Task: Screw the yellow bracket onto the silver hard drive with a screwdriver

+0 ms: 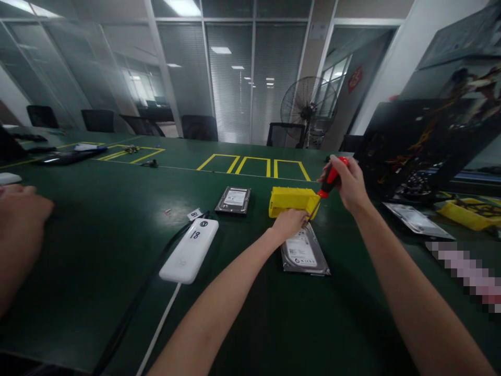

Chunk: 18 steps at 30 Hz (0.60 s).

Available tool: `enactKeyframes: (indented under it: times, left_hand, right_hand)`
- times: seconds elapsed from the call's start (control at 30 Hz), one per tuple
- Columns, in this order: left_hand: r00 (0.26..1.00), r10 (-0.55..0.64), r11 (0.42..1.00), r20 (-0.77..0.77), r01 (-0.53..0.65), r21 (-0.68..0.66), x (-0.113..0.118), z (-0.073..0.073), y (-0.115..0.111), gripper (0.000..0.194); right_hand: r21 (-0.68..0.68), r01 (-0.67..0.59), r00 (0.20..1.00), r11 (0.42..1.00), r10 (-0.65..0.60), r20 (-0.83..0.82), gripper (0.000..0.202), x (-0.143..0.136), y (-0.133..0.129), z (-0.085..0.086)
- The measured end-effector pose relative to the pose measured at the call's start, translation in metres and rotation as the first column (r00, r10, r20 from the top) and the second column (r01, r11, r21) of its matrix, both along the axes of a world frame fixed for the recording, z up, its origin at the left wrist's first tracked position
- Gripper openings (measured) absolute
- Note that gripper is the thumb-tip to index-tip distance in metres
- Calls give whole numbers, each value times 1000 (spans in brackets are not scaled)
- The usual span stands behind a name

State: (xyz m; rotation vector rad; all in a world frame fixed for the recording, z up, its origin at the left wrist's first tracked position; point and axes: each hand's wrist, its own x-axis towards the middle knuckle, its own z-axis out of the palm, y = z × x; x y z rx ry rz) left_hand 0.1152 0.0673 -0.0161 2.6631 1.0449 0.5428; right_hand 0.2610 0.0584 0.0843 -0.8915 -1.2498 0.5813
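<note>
My right hand (348,180) is closed around the red and black handle of a screwdriver (330,180). Its shaft slants down and left to the far end of a hard drive (301,253), which lies flat with its label up. My left hand (289,224) rests over that far end, fingers bent together beside the screwdriver's tip; whatever they pinch is hidden. Just behind the drive is a small yellow plastic bin (291,197), close to my left fingers. A second hard drive (234,200) lies flat farther left, apart from both hands.
A white power bank (190,253) marked 18, with a cable, lies left of my left forearm. At the left edge is another person's hand (25,209). On the right stand an open computer case (410,141), a metal-edged drive-like part (417,219) and a yellow tray (465,214). Yellow tape outlines (254,158) mark the table.
</note>
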Motion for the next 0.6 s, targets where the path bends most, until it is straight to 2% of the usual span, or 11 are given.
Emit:
enactKeyframes:
  times: [0.27, 0.43, 0.6]
  left_hand:
    - [1000, -15, 1000, 7, 15, 23, 1, -2, 1, 31]
    - [1000, 6, 999, 5, -6, 33, 1, -3, 2, 32]
    - [1000, -24, 999, 8, 24, 36, 0, -4, 2, 32]
  right_hand:
    - [11, -63, 998, 998, 63, 4, 31, -4, -1, 2]
    - [-27, -119, 993, 992, 119, -23, 33, -2, 5, -2]
    - [11, 0, 1000, 1000, 0, 3, 39, -4, 2, -2]
